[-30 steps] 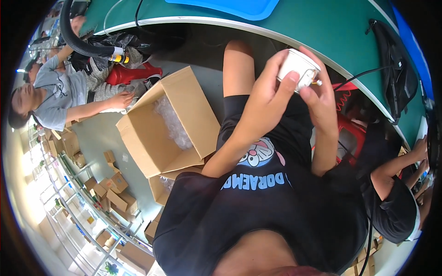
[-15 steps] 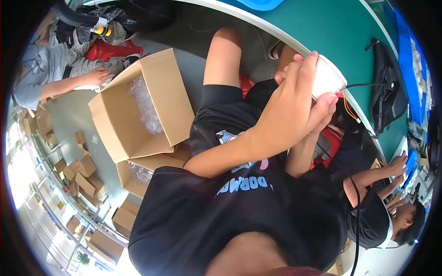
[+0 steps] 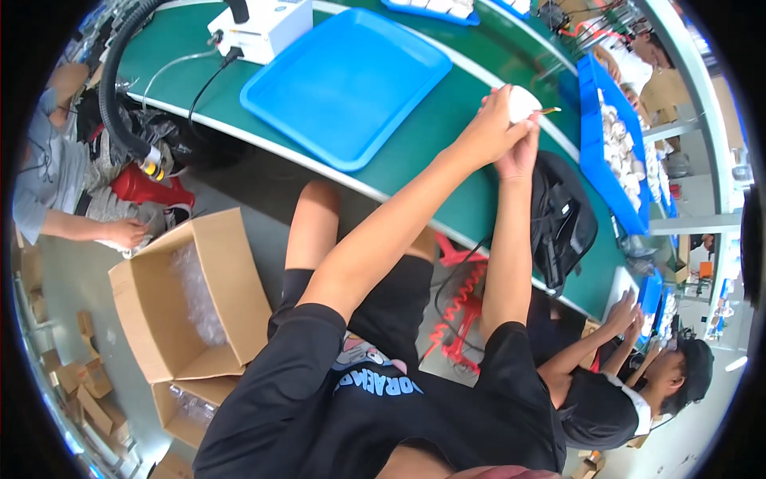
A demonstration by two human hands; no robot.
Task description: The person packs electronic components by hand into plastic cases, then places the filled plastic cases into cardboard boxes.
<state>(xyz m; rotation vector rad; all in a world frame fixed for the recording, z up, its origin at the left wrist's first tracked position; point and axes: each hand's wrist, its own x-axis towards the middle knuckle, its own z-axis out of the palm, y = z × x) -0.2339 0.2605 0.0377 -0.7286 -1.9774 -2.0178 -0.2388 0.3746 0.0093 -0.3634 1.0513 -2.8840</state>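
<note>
tray: (image 3: 345, 84) blue, flat on the far green table (image 3: 447, 172)
box: (image 3: 187, 299) brown, open, near left

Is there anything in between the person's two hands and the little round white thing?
No. Both hands already touch the small round white part: the left hand wraps it from the left, the right hand holds it from below. They hold it above the green table, beside the empty blue plastic tray.

Small round white plastic part (image 3: 523, 102); bright blue flat plastic tray (image 3: 347, 84) at ten o'clock; dark green surface (image 3: 447, 172); plain brown cardboard box (image 3: 187, 299).
</note>
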